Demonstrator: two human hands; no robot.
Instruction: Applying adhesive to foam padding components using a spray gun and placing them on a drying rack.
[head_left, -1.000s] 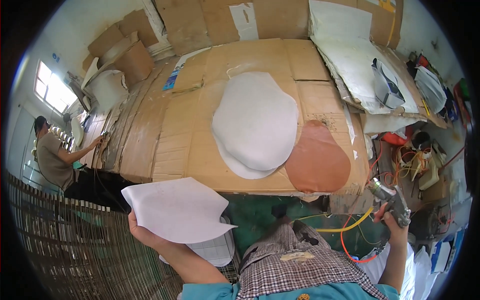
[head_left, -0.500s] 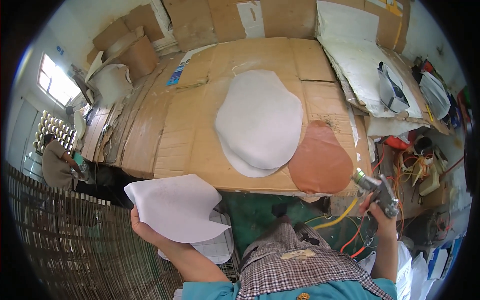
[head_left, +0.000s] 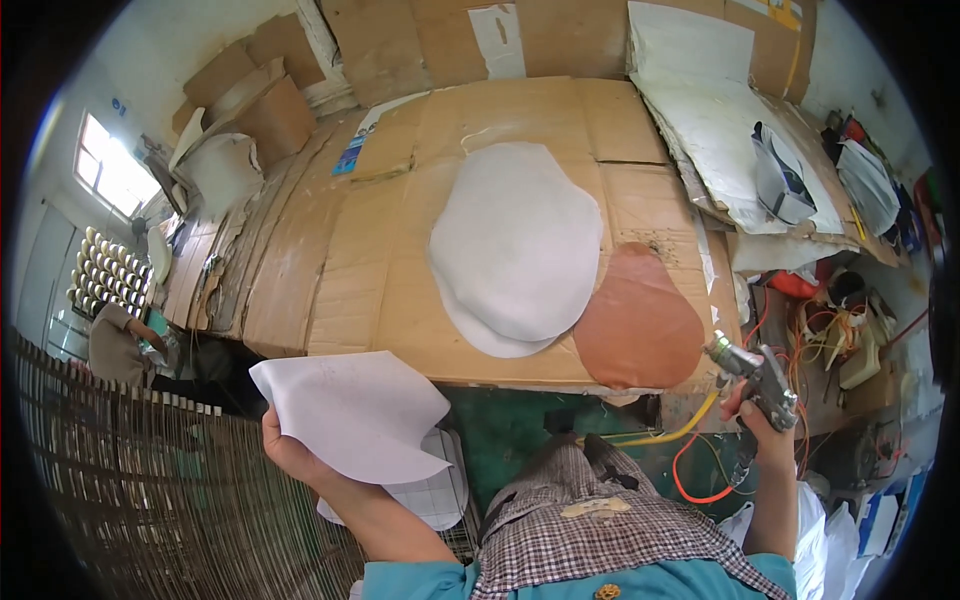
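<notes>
My left hand (head_left: 288, 447) grips the near left edge of a pale grey-white sheet (head_left: 345, 410), leather-like and bent, held off the table's front edge at the left. Part of that hand is hidden beneath the sheet. In my right hand (head_left: 762, 425) is a metal spray gun (head_left: 758, 382), its green-ringed nozzle end tilted up and to the left, with hoses hanging below. On the cardboard-covered table (head_left: 370, 250) lies a stack of pale grey sheets (head_left: 520, 235) with curved outlines. A reddish-brown piece (head_left: 643, 325) rests beside its lower right edge.
A slatted rack (head_left: 150, 470) stands at my left, and a co-worker (head_left: 118, 345) is beyond it. Orange and yellow hoses (head_left: 682, 480) loop below the table by my right arm. On the right-hand shelf sits a grey-white holder (head_left: 785, 180). Cardboard boxes (head_left: 270, 105) stand far left.
The held sheet has shifted slightly, its right corner moving left and down. The hoses under the spray gun have swung. The co-worker leans lower.
</notes>
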